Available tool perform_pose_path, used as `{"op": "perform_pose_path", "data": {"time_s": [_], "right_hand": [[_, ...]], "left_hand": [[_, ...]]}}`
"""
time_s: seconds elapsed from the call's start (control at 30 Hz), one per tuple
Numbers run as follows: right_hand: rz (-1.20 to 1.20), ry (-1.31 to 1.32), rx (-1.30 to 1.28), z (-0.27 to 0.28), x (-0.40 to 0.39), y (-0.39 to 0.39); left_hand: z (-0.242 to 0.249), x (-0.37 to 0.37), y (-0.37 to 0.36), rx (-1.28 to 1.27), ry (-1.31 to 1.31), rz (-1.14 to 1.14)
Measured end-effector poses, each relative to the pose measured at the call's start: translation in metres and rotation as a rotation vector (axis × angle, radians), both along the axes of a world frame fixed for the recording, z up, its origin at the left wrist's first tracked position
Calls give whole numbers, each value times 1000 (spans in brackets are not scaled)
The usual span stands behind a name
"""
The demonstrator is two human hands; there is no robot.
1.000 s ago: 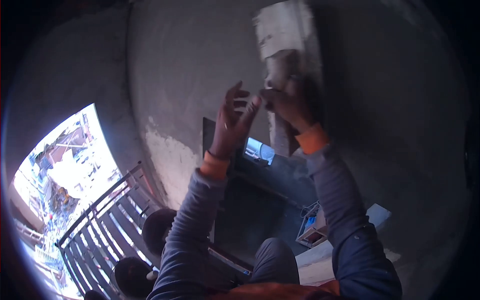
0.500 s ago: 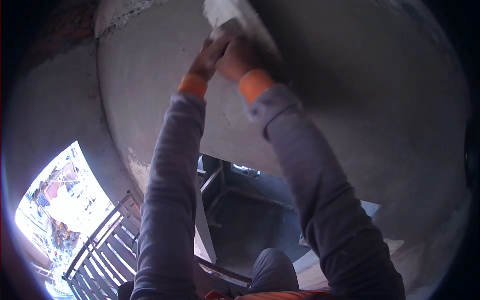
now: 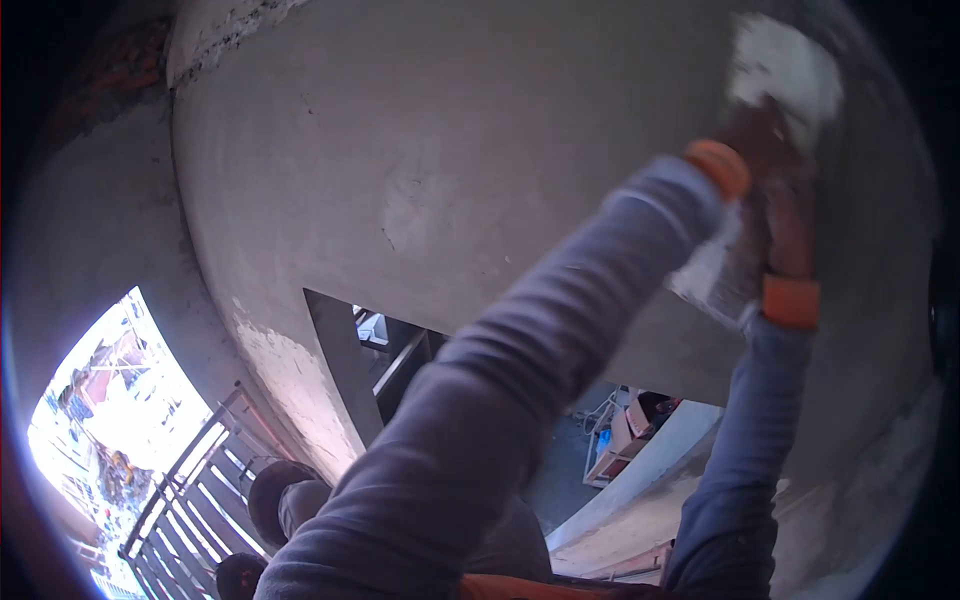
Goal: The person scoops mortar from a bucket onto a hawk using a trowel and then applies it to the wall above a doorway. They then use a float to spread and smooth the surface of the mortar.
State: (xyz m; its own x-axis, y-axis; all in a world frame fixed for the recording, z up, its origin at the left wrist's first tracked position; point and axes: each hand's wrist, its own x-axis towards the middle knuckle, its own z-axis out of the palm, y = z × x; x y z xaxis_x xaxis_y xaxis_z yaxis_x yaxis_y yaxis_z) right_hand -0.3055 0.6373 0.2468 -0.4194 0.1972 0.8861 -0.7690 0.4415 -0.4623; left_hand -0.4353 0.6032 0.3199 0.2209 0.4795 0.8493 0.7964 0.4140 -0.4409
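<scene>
A long, flat plastering float (image 3: 787,68), pale and smeared, lies against the grey plastered wall (image 3: 420,160) at the upper right. Its lower end shows below and between my forearms. My left hand (image 3: 757,142) reaches across from the left and is closed around the float near its middle. Just beside it, my right hand (image 3: 790,205) is closed at the same place, with the wrist below. Motion blur and the hands' overlap hide the handle and most fingers. Both wrists have orange cuffs under grey sleeves.
Below the wall's lower edge is an opening with boxes (image 3: 630,430) and cables inside. A slatted railing (image 3: 200,490) stands at lower left, in front of a bright window opening (image 3: 120,400). My knees show at the bottom.
Both hands have swept the float from the upper middle of the wall far to the right. My left arm now slants across the view, and the boxes below have come into sight.
</scene>
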Motion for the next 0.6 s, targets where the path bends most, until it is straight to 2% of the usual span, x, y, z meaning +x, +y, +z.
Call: {"op": "perform_pose_path", "data": {"time_s": [0.1,0.17,0.2,0.27,0.33,0.37,0.4,0.47,0.53,0.6], "right_hand": [[-447,166,260,-23,-9,83],[-739,322,511,-39,-8,103],[-796,381,598,-49,-2,97],[-725,425,708,-69,20,51],[-848,561,985,-90,36,-5],[-528,336,768,-96,49,-56],[-215,103,543,-103,60,-107],[-34,84,874,-107,54,-162],[88,-99,1125,-109,40,-210],[-116,-427,1446,-115,17,-258]], "left_hand": [[-8,23,53,-6,-469,-236],[-30,48,41,-11,-622,-361],[-45,61,25,-13,-642,-441],[-81,85,-29,0,-661,-636],[-119,108,-98,79,-700,-827],[-141,121,-138,179,-747,-861],[-169,144,-190,323,-1009,-837],[-217,139,-235,756,-747,-782],[-269,113,-270,1047,-735,-635],[-294,111,-298,1311,-812,-781]]}}
